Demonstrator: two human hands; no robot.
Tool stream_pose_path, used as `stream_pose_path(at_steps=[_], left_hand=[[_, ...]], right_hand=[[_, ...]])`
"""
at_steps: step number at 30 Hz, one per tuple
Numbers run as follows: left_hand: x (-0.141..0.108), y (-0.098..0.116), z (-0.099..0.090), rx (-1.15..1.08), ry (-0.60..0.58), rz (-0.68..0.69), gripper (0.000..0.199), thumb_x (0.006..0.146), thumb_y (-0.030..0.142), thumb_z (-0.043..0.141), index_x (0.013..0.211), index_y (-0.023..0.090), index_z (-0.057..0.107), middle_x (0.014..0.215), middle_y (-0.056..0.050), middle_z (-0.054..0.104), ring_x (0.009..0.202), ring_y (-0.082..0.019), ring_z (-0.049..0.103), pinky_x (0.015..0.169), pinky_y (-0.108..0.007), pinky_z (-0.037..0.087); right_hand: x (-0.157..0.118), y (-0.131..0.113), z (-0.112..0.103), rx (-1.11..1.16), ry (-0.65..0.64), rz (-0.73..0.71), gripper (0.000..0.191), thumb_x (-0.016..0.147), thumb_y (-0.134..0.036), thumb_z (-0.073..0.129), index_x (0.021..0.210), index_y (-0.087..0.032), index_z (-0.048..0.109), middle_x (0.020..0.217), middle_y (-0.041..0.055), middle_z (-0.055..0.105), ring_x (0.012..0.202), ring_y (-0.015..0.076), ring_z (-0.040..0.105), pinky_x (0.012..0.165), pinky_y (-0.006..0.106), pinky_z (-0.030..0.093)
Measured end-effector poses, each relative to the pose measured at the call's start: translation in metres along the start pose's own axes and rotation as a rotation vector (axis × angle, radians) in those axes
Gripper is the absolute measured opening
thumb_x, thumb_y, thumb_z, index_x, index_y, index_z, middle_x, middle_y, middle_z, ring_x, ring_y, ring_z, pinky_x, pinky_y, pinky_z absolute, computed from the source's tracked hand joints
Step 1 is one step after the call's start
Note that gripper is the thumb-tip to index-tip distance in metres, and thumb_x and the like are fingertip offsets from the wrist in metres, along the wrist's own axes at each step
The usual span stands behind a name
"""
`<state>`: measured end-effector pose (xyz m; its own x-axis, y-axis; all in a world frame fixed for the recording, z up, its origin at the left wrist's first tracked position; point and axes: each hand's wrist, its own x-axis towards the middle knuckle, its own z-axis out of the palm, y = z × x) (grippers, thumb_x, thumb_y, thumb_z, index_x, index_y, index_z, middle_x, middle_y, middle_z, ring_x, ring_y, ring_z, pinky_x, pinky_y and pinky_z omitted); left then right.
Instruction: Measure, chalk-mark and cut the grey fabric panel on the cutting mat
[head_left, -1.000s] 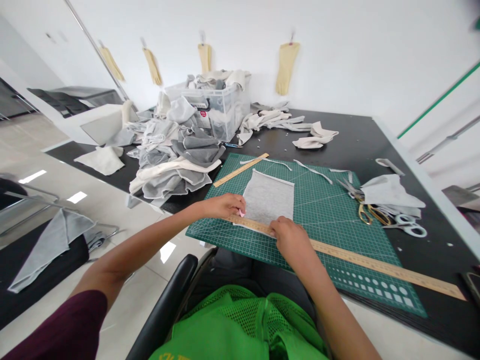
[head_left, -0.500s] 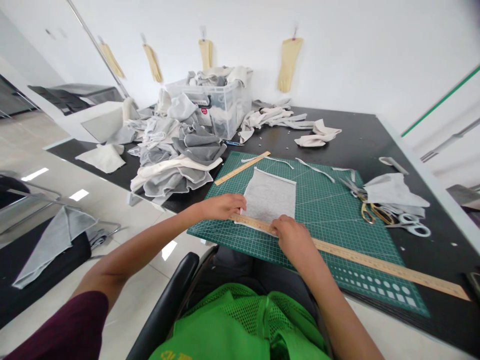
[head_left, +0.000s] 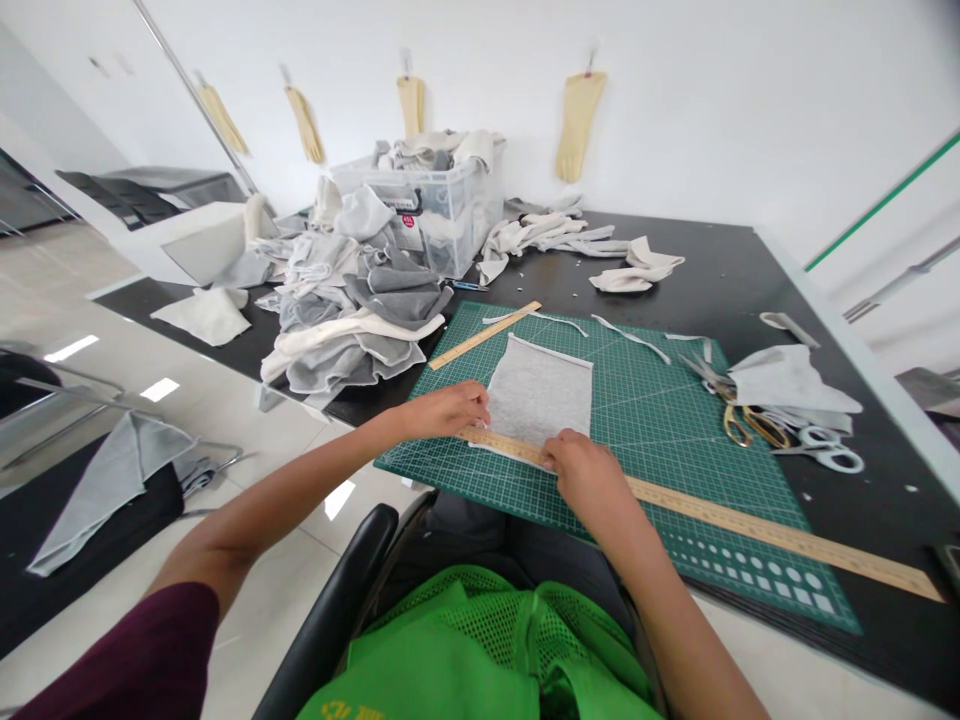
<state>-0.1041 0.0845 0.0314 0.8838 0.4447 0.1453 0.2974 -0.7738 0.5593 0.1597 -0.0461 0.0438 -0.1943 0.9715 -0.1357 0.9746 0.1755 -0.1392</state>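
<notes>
A light grey cloth piece (head_left: 541,388) lies flat on the green cutting mat (head_left: 675,450). Across its near edge runs a long wooden ruler (head_left: 750,525), which reaches past the mat to the right. My left hand (head_left: 448,408) is closed at the ruler's left end, by the cloth's near left corner; its fingertips are pinched, and what lies between them is too small to make out. With fingers closed, my right hand (head_left: 585,462) grips the ruler near the cloth's near right corner. A shorter wooden ruler (head_left: 486,336) lies slanted on the mat's far left.
A pile of grey and white cloths (head_left: 352,320) stands left of the mat, before a clear plastic bin (head_left: 446,215) full of cloth. Scissors (head_left: 750,425) and cloth scraps (head_left: 791,385) lie at the right. Thin strips (head_left: 631,338) lie along the mat's far side.
My left hand has shifted very slightly up and to the left at the ruler's end. My right hand, the cloth and the ruler look nearly unchanged.
</notes>
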Motion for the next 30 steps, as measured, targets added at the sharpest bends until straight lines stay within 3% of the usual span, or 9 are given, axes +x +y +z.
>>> stream_pose_path(at_steps=[6, 8, 10, 12, 14, 21, 26, 30], left_hand=[[0.008, 0.002, 0.013, -0.047, 0.270, -0.176, 0.016, 0.096, 0.027, 0.059, 0.093, 0.017, 0.071, 0.088, -0.003, 0.064, 0.084, -0.015, 0.059, 0.080, -0.027, 0.045], [0.007, 0.003, 0.017, -0.047, 0.270, -0.242, 0.014, 0.095, 0.028, 0.061, 0.098, 0.017, 0.069, 0.083, -0.001, 0.063, 0.077, -0.014, 0.057, 0.075, -0.026, 0.044], [0.003, 0.004, 0.018, -0.042, 0.229, -0.259, 0.023, 0.096, 0.027, 0.057, 0.115, 0.018, 0.067, 0.087, -0.001, 0.064, 0.077, -0.014, 0.057, 0.076, -0.026, 0.044], [-0.001, 0.005, 0.018, -0.034, 0.186, -0.234, 0.037, 0.099, 0.026, 0.052, 0.134, 0.021, 0.059, 0.099, -0.003, 0.067, 0.087, -0.016, 0.060, 0.083, -0.028, 0.045], [-0.004, 0.004, 0.018, -0.021, 0.154, -0.190, 0.040, 0.101, 0.026, 0.047, 0.140, 0.022, 0.056, 0.108, -0.005, 0.067, 0.098, -0.018, 0.061, 0.090, -0.030, 0.045], [0.005, -0.002, 0.024, -0.070, 0.259, -0.179, 0.021, 0.096, 0.021, 0.055, 0.099, 0.017, 0.075, 0.093, -0.004, 0.070, 0.089, -0.016, 0.065, 0.083, -0.027, 0.046], [0.006, -0.002, 0.028, -0.153, 0.275, -0.400, 0.014, 0.089, 0.020, 0.062, 0.092, 0.017, 0.076, 0.087, -0.001, 0.075, 0.078, -0.014, 0.066, 0.071, -0.024, 0.045], [0.005, -0.003, 0.030, -0.164, 0.274, -0.433, 0.014, 0.088, 0.022, 0.063, 0.089, 0.017, 0.076, 0.084, -0.001, 0.075, 0.073, -0.014, 0.065, 0.066, -0.023, 0.044]], right_hand=[[0.000, 0.001, 0.001, 0.007, -0.004, 0.001, 0.020, 0.096, -0.011, 0.050, 0.093, -0.020, 0.068, 0.103, 0.0067, 0.066, 0.097, 0.0204, 0.062, 0.073, 0.030, 0.033], [0.000, 0.001, 0.001, 0.012, -0.008, 0.000, 0.021, 0.096, -0.010, 0.049, 0.094, -0.020, 0.068, 0.103, 0.0068, 0.066, 0.096, 0.0203, 0.061, 0.073, 0.030, 0.032], [0.000, 0.001, 0.000, 0.020, -0.008, -0.004, 0.022, 0.096, -0.010, 0.048, 0.095, -0.020, 0.068, 0.103, 0.0071, 0.066, 0.096, 0.0204, 0.061, 0.074, 0.030, 0.032], [0.000, 0.001, 0.000, 0.025, -0.006, -0.006, 0.022, 0.096, -0.010, 0.048, 0.095, -0.020, 0.068, 0.103, 0.0075, 0.066, 0.096, 0.0207, 0.061, 0.073, 0.030, 0.032], [0.000, 0.000, 0.000, 0.022, -0.003, -0.001, 0.021, 0.096, -0.011, 0.049, 0.095, -0.019, 0.068, 0.103, 0.0077, 0.066, 0.096, 0.0208, 0.061, 0.072, 0.030, 0.031], [0.000, 0.000, 0.000, -0.005, -0.001, 0.004, 0.021, 0.096, -0.012, 0.049, 0.094, -0.020, 0.068, 0.102, 0.0064, 0.066, 0.095, 0.0206, 0.062, 0.071, 0.031, 0.031], [0.000, 0.000, 0.000, 0.003, -0.003, 0.006, 0.021, 0.097, -0.013, 0.048, 0.094, -0.020, 0.068, 0.103, 0.0070, 0.067, 0.094, 0.0209, 0.062, 0.071, 0.030, 0.031], [0.001, 0.000, 0.000, 0.008, -0.028, 0.013, 0.022, 0.097, -0.013, 0.048, 0.096, -0.020, 0.069, 0.105, 0.0078, 0.066, 0.096, 0.0210, 0.061, 0.073, 0.030, 0.032]])
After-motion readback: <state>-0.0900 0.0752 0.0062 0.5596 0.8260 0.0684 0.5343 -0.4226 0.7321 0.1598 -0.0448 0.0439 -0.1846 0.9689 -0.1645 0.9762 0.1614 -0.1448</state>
